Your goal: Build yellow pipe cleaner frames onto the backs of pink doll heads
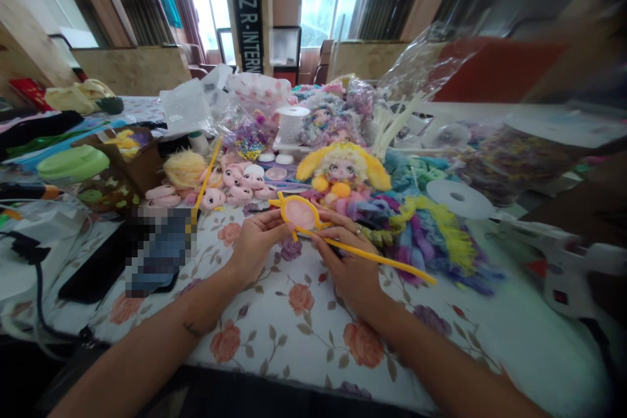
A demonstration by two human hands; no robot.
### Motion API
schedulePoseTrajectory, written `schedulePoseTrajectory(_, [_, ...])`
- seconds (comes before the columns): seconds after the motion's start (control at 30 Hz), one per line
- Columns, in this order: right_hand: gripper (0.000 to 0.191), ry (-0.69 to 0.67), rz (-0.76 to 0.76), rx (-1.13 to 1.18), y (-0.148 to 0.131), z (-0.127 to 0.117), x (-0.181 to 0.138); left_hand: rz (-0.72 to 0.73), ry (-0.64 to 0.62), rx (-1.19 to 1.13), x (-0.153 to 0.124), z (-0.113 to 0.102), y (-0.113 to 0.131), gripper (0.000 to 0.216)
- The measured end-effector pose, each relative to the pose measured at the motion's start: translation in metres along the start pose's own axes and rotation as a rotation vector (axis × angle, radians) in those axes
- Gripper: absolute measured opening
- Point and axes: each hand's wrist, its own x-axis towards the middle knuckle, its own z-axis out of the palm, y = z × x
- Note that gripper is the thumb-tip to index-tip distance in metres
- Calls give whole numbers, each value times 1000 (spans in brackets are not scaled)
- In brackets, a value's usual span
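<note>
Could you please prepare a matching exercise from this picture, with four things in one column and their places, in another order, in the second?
Things:
1. bent yellow strip
2. glue gun
3. green-lidded jar
4. yellow-eared doll

Places:
A. at the far left
B. beyond the hands, near the middle
C. held by left hand and right hand
D. at the far right

Pairs: 1-C, 2-D, 3-A, 4-B

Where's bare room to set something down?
Bare floral cloth lies between left forearm and right forearm, between left forearm and blurred screen, and between right forearm and glue gun. Behind the yellow-rimmed piece it's crowded: doll faces left, doll and fabric right.
</note>
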Motion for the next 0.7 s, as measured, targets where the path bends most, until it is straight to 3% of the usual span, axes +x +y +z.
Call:
schedulePoseTrajectory(0.43, [14, -85, -283, -89, 2, -4, 3, 7, -20, 133, -1, -4, 4, 38])
schedulePoseTrajectory(0.53, [13, -111, -279, -44, 4, -5, 4, 8, -57, 137, 0, -5, 5, 36])
schedulePoseTrajectory(0.7, [8, -108, -143, -7, 9, -5, 2, 27, -105, 148, 0, -5, 6, 34])
